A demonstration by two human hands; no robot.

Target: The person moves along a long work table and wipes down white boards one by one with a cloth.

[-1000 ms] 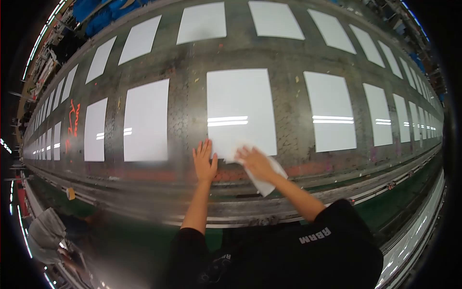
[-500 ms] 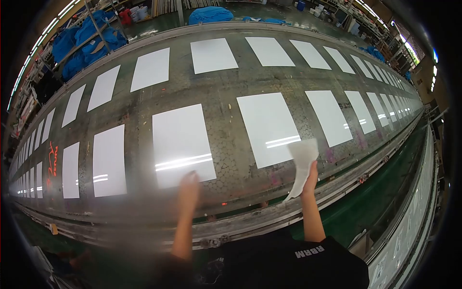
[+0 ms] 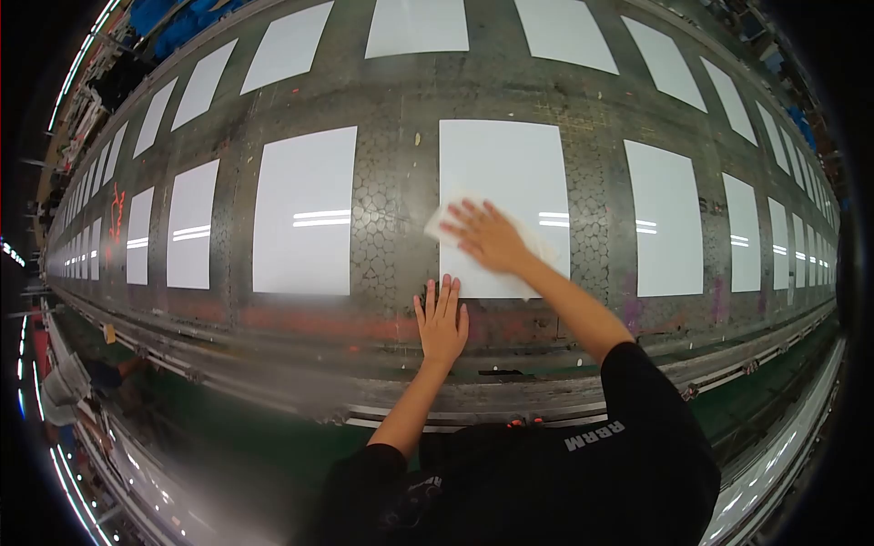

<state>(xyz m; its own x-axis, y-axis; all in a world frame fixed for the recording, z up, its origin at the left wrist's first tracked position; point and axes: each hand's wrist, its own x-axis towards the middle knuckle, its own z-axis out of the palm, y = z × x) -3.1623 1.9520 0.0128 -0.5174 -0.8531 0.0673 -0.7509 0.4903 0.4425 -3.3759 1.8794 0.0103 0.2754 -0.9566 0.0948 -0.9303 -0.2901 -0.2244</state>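
My right hand (image 3: 490,240) lies flat with its fingers spread, pressing a whitish cloth (image 3: 439,226) onto a white rectangular sheet (image 3: 503,164). Part of the cloth is hidden beneath the palm and fingers. My left hand (image 3: 442,329) rests open at the lower left corner of that same sheet. Its fingertips touch the sheet's corner and the table beside it, and nothing is held in it.
White sheets, such as one on the left (image 3: 305,205) and one on the right (image 3: 665,218), lie in two rows along the long dark table (image 3: 378,259). A rail (image 3: 364,400) runs along its near edge. Blue covers (image 3: 159,18) are at the far left.
My right hand has come down from holding the cloth up in the air to pressing it on the sheet. My left hand has moved right and now rests at the sheet's corner. The view has shifted.
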